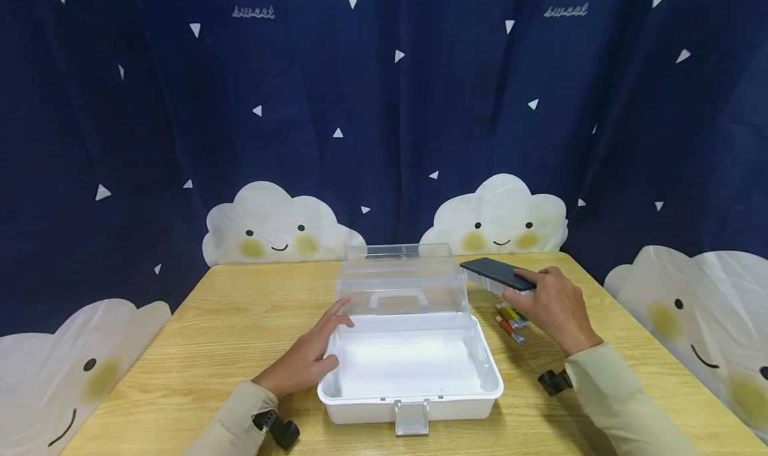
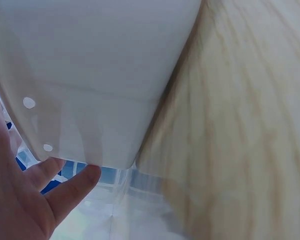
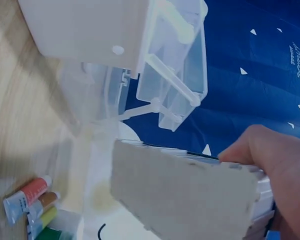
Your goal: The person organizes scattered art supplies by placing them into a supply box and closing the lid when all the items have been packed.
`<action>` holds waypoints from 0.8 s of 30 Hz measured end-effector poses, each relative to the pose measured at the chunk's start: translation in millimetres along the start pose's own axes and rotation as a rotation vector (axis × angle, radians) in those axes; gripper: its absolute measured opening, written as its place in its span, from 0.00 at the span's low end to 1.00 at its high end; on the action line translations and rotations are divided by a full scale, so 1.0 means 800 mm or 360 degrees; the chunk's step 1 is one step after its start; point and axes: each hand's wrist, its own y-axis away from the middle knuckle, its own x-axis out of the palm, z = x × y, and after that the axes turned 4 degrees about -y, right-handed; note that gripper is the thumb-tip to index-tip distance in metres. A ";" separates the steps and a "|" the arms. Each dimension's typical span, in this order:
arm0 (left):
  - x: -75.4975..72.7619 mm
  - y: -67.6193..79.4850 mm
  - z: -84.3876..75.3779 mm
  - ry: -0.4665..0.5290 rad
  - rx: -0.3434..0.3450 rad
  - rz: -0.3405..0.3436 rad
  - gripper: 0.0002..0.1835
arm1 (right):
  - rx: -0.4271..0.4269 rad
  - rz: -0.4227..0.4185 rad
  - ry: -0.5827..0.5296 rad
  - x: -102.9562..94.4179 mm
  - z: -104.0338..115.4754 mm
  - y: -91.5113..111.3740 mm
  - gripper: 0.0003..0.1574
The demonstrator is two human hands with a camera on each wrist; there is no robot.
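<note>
A white plastic storage case (image 1: 411,409) stands with its clear lid (image 1: 401,299) raised at the back. At its left rim my left hand (image 1: 307,356) rests with fingers spread, the fingertips touching the case near the back corner. My right hand (image 1: 555,306) holds a flat box (image 1: 498,271) with a dark top, in the air to the right of the lid. From the right wrist view, the pale underside of this box (image 3: 182,192) and its white ridged sides show. Below the right hand several small paint tubes (image 1: 510,321) lie on the table, with red, brown, yellow and green labels (image 3: 36,186).
Translucent trays on hinged arms (image 3: 172,80) stick out behind the case. A clear latch (image 1: 412,418) hangs at the case's front. The wooden table (image 1: 258,309) ends against a dark blue curtain (image 1: 372,96) with smiling clouds.
</note>
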 end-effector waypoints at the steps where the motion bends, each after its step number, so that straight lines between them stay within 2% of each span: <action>1: 0.000 0.000 0.000 0.0002 0.0000 0.0000 0.31 | 0.0001 -0.0031 -0.0012 -0.001 0.000 0.000 0.30; 10: 0.000 0.000 0.000 0.0010 0.0005 0.0000 0.30 | 0.0059 -0.0171 -0.0180 -0.007 0.004 -0.003 0.30; 16: 0.000 0.000 0.000 0.0017 0.0007 0.0002 0.30 | 0.0017 -0.0267 -0.0352 -0.006 0.002 -0.005 0.29; 24: -0.002 0.000 -0.001 0.0024 0.0005 0.0012 0.30 | -0.0028 -0.0175 -0.0494 -0.002 0.004 -0.006 0.32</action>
